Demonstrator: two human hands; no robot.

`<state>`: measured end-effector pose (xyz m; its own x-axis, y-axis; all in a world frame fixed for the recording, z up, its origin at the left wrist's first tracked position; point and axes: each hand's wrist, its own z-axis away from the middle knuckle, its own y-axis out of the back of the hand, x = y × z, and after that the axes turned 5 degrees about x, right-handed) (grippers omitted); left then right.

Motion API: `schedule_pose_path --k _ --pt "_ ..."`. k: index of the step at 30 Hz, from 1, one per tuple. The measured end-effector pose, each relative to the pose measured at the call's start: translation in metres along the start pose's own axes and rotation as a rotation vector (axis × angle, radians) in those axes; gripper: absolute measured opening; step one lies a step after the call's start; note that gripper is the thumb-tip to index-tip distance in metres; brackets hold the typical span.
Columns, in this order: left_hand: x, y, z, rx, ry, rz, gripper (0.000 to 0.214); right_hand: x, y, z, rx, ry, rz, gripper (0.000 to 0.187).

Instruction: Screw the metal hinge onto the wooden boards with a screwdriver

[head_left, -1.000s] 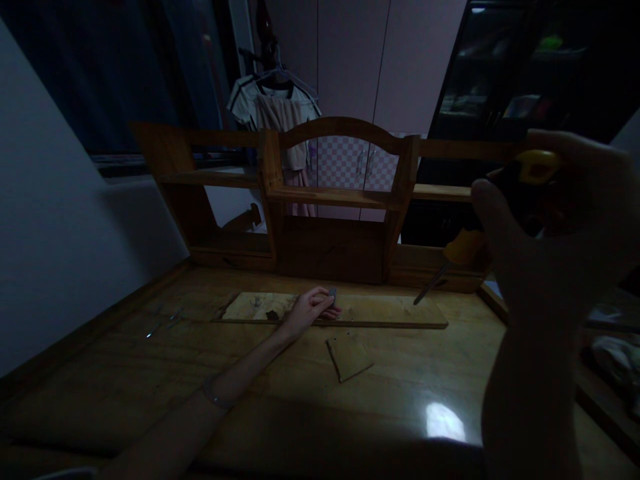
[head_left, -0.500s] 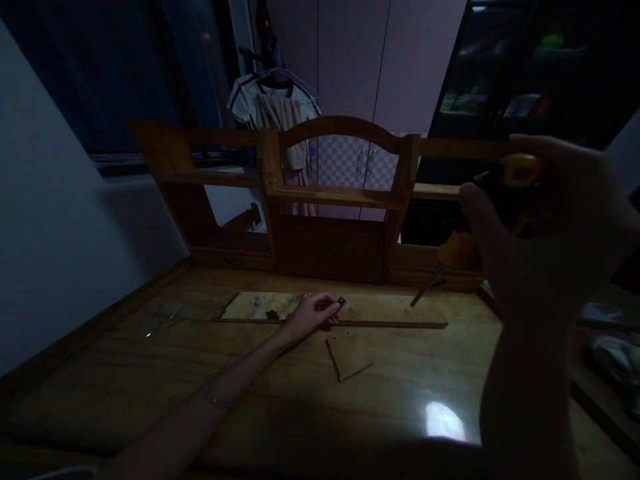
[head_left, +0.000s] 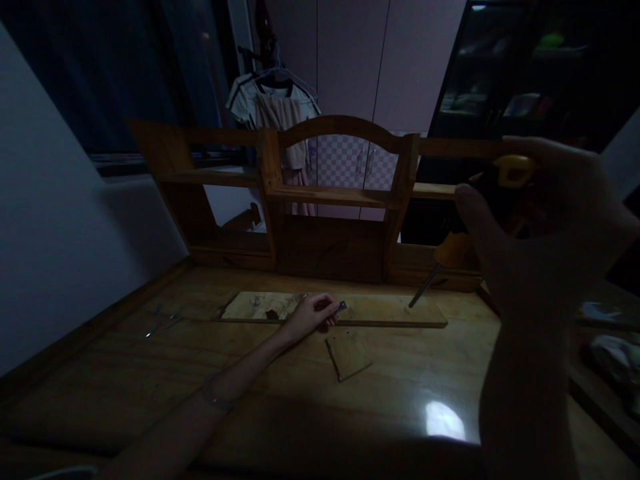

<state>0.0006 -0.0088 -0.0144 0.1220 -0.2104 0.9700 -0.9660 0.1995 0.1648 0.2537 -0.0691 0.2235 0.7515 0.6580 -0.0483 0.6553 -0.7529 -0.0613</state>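
In the dim head view, my left hand (head_left: 314,313) rests over the middle of a long, narrow wooden board (head_left: 385,310). Its thumb and fingers pinch a small dark metal plate (head_left: 343,306), which seems to have a hole. My right hand (head_left: 550,220), large and close at the right, is wrapped round a yellow-and-black screwdriver (head_left: 453,248). The screwdriver's shaft slants down to the left, its tip over the board's right part; whether it touches cannot be told. A small square piece of wood (head_left: 350,357) lies just in front of the board.
Several thin metal pieces (head_left: 153,329) lie at the left of the wooden tabletop (head_left: 270,407). A wooden shelf unit (head_left: 330,247) stands along the back edge. Clothes (head_left: 280,110) hang behind it. A wall (head_left: 45,220) bounds the left side.
My right hand and the screwdriver have shifted very slightly left. The plate in my left fingers has turned a little; the left hand itself stays in place.
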Motion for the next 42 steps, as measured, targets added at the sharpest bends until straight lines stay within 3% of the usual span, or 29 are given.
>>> schedule_pose_path --k 16,31,42 --pt "-0.0018 0.0016 0.0002 0.029 0.047 -0.081 0.043 -0.0032 -0.0030 0.0008 0.000 -0.001 -0.008 0.049" --pt "0.0012 0.0017 -0.0001 0.041 -0.053 -0.174 0.036 -0.0077 -0.0062 0.0030 -0.027 0.002 -0.001 0.047" --pt "0.0013 0.0027 0.0003 0.038 -0.010 -0.213 0.040 -0.0071 -0.0073 0.0047 -0.034 -0.013 -0.022 0.045"
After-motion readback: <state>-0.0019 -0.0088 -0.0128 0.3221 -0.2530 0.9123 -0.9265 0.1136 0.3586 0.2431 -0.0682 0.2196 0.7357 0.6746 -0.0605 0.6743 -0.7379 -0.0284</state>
